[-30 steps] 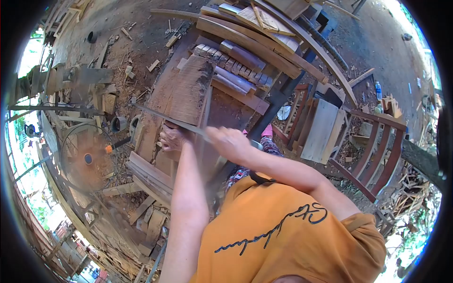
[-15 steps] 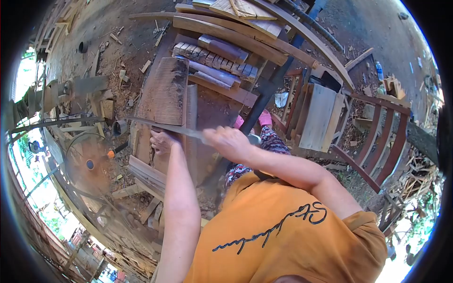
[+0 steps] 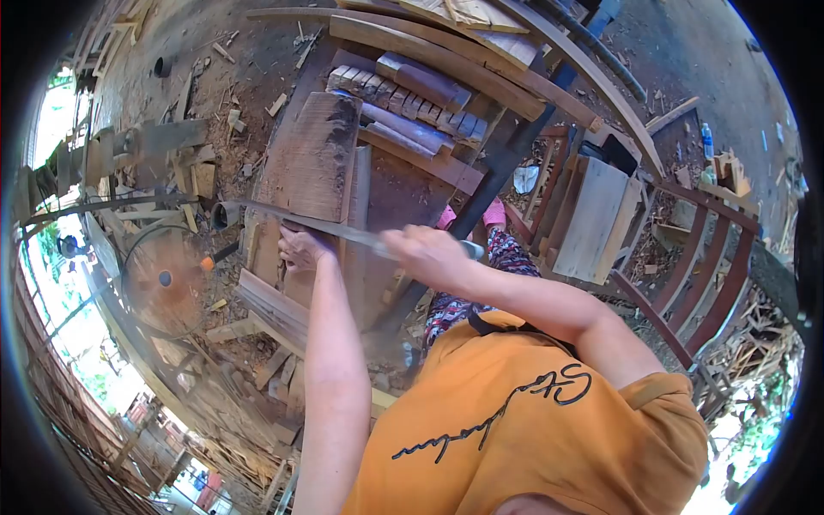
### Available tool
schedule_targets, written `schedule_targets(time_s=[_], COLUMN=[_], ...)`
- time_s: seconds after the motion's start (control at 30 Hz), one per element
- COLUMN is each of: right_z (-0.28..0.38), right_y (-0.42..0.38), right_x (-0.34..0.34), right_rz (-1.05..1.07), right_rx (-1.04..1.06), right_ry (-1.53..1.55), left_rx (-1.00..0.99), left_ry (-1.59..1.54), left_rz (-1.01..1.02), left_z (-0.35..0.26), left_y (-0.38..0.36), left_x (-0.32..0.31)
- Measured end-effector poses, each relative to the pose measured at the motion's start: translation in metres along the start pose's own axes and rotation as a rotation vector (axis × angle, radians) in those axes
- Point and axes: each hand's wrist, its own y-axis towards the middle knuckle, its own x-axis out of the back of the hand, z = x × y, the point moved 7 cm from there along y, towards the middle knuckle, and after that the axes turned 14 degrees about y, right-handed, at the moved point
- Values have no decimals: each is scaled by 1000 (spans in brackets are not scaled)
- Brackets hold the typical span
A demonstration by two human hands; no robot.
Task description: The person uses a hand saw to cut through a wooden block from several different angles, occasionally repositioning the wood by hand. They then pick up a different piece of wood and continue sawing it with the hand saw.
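A long, thin metal blade [image 3: 343, 232] runs across the near end of a wide brown board [image 3: 302, 167]. My right hand [image 3: 429, 255] is wrapped round the handle at the blade's right end. Just below the blade, the fingers of my left hand [image 3: 302, 249] are bent against the board's near end; whether they also pinch something there is hidden. The board lies on a low wooden bench, with a narrower plank [image 3: 359, 193] along its right side. Dark, rough marks cover the board's upper right part.
Stacked wood pieces [image 3: 412, 103] lie beyond the board. A round fan [image 3: 165, 278] stands at the left. On the right are a pale wooden box-like piece [image 3: 592, 220] and a slatted red-brown frame [image 3: 705, 266]. Wood scraps litter the ground.
The whole scene has shifted slightly right in view. My right hand still holds the blade's handle, and my left hand stays at the board's near end.
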Motion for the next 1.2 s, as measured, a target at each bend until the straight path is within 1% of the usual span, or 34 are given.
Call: schedule_targets(time_s=[0.07,0.1,0.17,0.2,0.27,0.33,0.37,0.43,0.5,0.53,0.63,0.67,0.7,0.73,0.77,0.8,0.9,0.93,1.0,1.03,1.07,1.17,1.2], right_z=[-12,-14,-17,-17,-16,-18,-20,-20,-16,-15,-11,-9,-6,11,28,34,42,38,24,22,18,1,-3], right_y=[-36,-37,-38,-21,30,42,40,27,17,17,19,23,25,31,40,42,41,25,-18,-36,-54,-61,-47], right_x=[26,28,30,12,-33,-33,-35,-31,-30,-29,-37,-40,-41,-40,-40,-39,-29,-17,0,16,25,21,10], right_rz=[141,155,137,152,27,51,92,95,55,56,84,78,72,77,96,111,78,43,65,23,81,79,46], right_rx=[-105,-104,-121,-93,45,32,1,13,66,68,35,-17,-74,-79,-190,-297,-239,-172,-202,-127,-117,-122,-74], right_ry=[-74,-81,-86,-35,16,-4,-34,9,64,72,43,25,5,5,-7,-22,4,4,-106,-73,-94,-121,-53], left_rx=[3,7,-1,-22,-31,-46,-46,-34,-106,-101,-115,-126,-126,-128,-129,-130,-87,-81,-77,-71,-63,-101,-108], left_ry=[45,87,107,121,112,91,106,116,67,51,92,74,82,71,57,-16,-36,-35,-19,11,11,16,21], left_rz=[17,27,3,-34,-32,-44,-33,-15,-18,15,5,-27,-23,10,42,17,-14,-33,-36,-46,-70,-70,-67], left_z=[0,0,4,1,8,2,0,2,-3,-4,-4,-5,-4,-8,-9,-8,-7,-10,-12,-10,-9,-7,-7], left_y=[2,3,1,1,6,13,9,-2,0,-1,1,2,2,0,-2,-3,0,-3,-2,-1,0,1,0], left_x=[-2,-6,-9,-7,-19,-14,-12,-9,-4,-1,-6,-6,-7,-3,0,1,-3,2,6,5,3,-2,-2])
